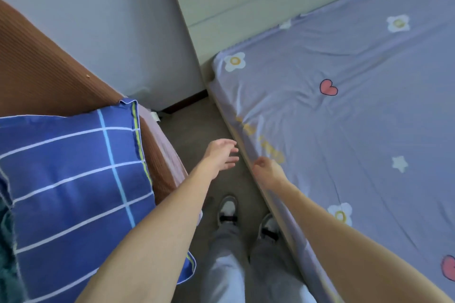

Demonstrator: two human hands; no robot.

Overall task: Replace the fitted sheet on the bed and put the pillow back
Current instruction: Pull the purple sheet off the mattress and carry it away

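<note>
A lilac fitted sheet (357, 110) printed with flowers, hearts and stars covers the bed on the right, with creases running toward its near edge. My right hand (267, 170) is at that side edge, fingers curled down over the sheet's hem. My left hand (222, 154) hovers open above the floor gap just left of the bed, fingers spread and touching nothing. A blue pillow (73, 184) with white and light-blue check lines lies on a brown piece of furniture at the left, under my left forearm.
A pale headboard (246, 2) stands behind the bed, beside a grey wall (110, 19). The brown ribbed furniture (49, 81) fills the left. A narrow strip of grey floor (197, 130) runs between it and the bed, where my shoes (227, 209) stand.
</note>
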